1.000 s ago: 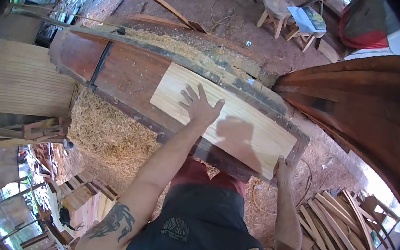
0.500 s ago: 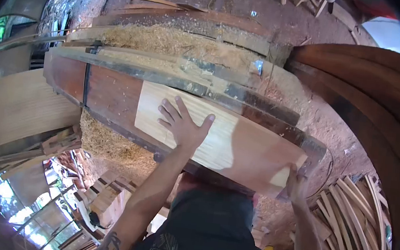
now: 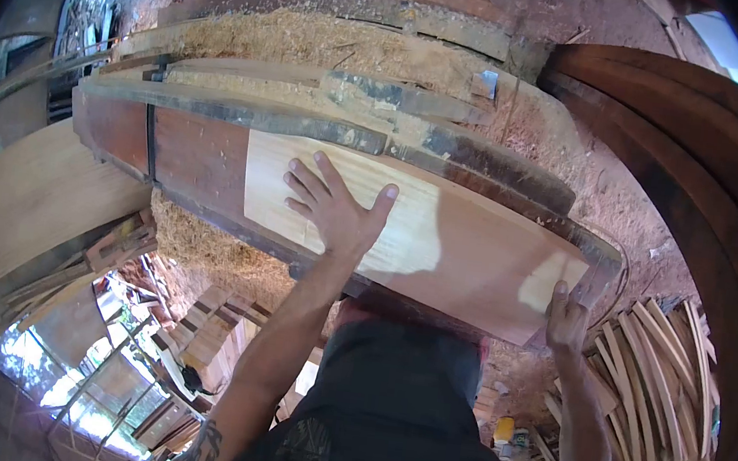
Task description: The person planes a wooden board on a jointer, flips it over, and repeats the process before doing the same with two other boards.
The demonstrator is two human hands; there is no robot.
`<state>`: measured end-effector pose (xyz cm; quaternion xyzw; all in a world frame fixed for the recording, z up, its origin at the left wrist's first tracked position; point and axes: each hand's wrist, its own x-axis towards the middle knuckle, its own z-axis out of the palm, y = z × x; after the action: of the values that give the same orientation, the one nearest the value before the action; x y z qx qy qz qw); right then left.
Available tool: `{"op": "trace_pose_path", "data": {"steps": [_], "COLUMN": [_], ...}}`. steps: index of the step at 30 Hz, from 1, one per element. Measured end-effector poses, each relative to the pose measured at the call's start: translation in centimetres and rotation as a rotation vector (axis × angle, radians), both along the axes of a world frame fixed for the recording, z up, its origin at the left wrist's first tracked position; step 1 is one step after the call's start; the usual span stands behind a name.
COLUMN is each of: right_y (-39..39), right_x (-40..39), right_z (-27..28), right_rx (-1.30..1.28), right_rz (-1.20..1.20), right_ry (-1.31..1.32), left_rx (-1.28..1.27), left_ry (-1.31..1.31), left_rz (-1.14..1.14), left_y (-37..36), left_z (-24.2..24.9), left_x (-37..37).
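A pale, flat wooden board [image 3: 484, 262] lies lengthwise on a long machine bed [image 3: 200, 152] in front of me. My left hand [image 3: 339, 213] rests palm down on the board's left half, its fingers spread and thumb out to the right. At the board's right end is my right hand [image 3: 568, 321], its thumb up by the end edge and its other fingers bent and partly hidden; it grips that end. A dark slot [image 3: 149, 143] crosses the bed to the left of the board.
A worn fence-like rail [image 3: 246, 110] runs along the far side of the bed. Wood shavings [image 3: 254, 44] heap up behind it. Large curved brown planks [image 3: 672, 128] stand at right, above a pile of thin wood strips [image 3: 657, 382]. A broad panel [image 3: 50, 194] lies at left.
The view has tilted a little, so the scene sits higher in the picture. Both hands keep nearly the same places on the board, which has not visibly slid along the bed.
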<state>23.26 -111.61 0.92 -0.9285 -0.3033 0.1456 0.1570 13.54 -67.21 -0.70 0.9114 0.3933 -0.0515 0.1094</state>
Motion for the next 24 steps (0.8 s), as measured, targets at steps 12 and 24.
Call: {"op": "trace_pose_path", "data": {"steps": [12, 24], "right_y": [1.2, 9.9], "right_x": [0.6, -1.0], "right_z": [0.2, -1.8], "right_rx": [-0.171, 0.186], "right_rz": [-0.528, -0.328], "right_ry": [0.599, 0.532], "left_rx": [0.025, -0.062], "left_ry": [-0.013, 0.116], "left_rz": [0.004, 0.069], "left_y": [1.3, 12.0], "left_z": [0.0, 2.1], "left_x": [0.4, -0.7]}}
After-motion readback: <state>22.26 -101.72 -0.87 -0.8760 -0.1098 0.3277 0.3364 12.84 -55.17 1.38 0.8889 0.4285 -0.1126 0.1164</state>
